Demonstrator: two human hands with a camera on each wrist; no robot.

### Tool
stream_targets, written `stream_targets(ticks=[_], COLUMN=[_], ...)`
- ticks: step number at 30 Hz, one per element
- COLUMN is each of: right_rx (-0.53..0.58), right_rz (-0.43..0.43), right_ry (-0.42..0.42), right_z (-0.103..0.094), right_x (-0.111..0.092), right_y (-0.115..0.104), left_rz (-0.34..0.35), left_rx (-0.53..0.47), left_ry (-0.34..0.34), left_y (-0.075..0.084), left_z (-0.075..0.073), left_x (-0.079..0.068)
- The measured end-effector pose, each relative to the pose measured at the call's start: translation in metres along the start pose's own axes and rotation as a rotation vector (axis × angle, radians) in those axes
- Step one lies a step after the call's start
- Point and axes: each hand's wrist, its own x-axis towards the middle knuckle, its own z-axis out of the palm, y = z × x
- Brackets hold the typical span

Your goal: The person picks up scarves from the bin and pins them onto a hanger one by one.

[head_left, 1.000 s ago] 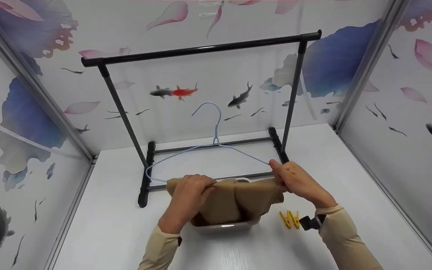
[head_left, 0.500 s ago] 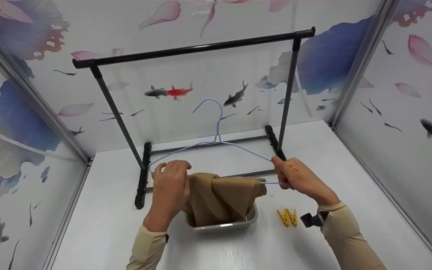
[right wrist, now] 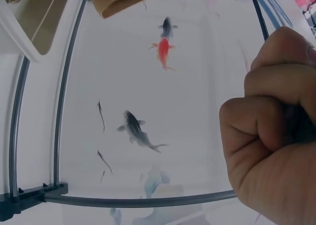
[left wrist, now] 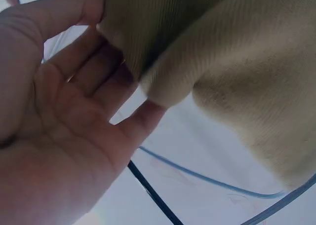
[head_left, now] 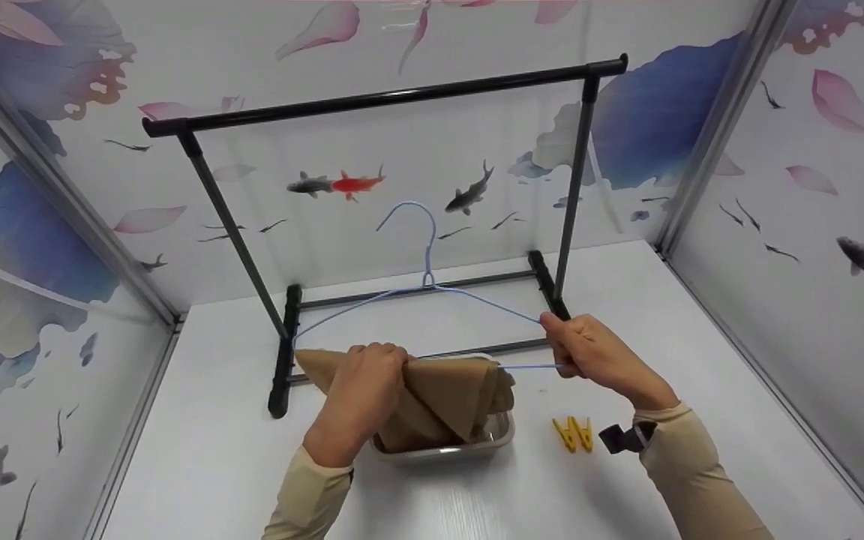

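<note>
A light blue wire hanger (head_left: 486, 301) is held upright over the table, its hook at the top. My right hand (head_left: 598, 358) grips the hanger's right end, fingers curled tightly in the right wrist view. A brown cloth (head_left: 451, 390) is draped over the hanger's lower bar and hangs down into a small light-rimmed basin (head_left: 443, 453). My left hand (head_left: 363, 396) pinches the cloth at the bar, thumb on the near side. In the left wrist view the ribbed cloth (left wrist: 237, 82) covers the fingertips. A stretch of bare bar shows between the cloth and my right hand.
Behind the hanger stands a black garment rack (head_left: 394, 96) with a top rail and a floor frame. Two yellow clothespins (head_left: 572, 434) lie on the white table (head_left: 477, 502), right of the basin. Printed panels wall in the back and both sides.
The cloth has slid left along the hanger's bar, baring its right part. My left hand shifted left, then came back right onto the cloth. My right hand keeps its grip.
</note>
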Motion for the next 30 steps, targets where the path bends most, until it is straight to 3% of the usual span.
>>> stream_targets(ticks=[4, 6, 12, 14, 19, 22, 25, 26, 28, 30], right_rx=[-0.016, -0.020, -0.057, -0.076, -0.094, -0.109, -0.108, -0.106, -0.095, -0.073], right_rz=[-0.013, -0.020, -0.015, -0.009, -0.001, -0.008, -0.020, -0.023, -0.027, -0.029], right_ry=[-0.008, -0.009, 0.013, 0.016, 0.027, 0.020, 0.028, 0.033, 0.036, 0.034], right_z=[0.004, 0.007, 0.016, 0.018, 0.020, 0.020, 0.017, 0.016, 0.013, 0.010], right_x=[0.002, 0.003, 0.006, 0.007, 0.007, 0.006, 0.003, 0.002, 0.000, -0.002], right_y=[0.000, 0.000, 0.000, 0.001, 0.000, -0.004, -0.008, -0.009, -0.010, -0.011], left_rz=[0.014, 0.013, -0.121, -0.163, -0.196, -0.201, -0.134, -0.101, -0.039, 0.007], left_rx=[0.012, -0.050, -0.521, -0.631, -0.839, -0.727, -0.438, -0.383, -0.356, -0.397], left_ry=[0.133, 0.189, 0.311, 0.343, 0.372, 0.346, 0.236, 0.190, 0.111, 0.054], left_y=[0.004, 0.010, 0.024, 0.026, 0.022, 0.018, 0.011, 0.008, 0.001, -0.008], left_z=[0.002, 0.006, 0.017, 0.017, 0.017, 0.023, 0.028, 0.027, 0.024, 0.018], left_x=[0.002, 0.005, 0.012, 0.013, 0.015, 0.016, 0.013, 0.011, 0.006, 0.002])
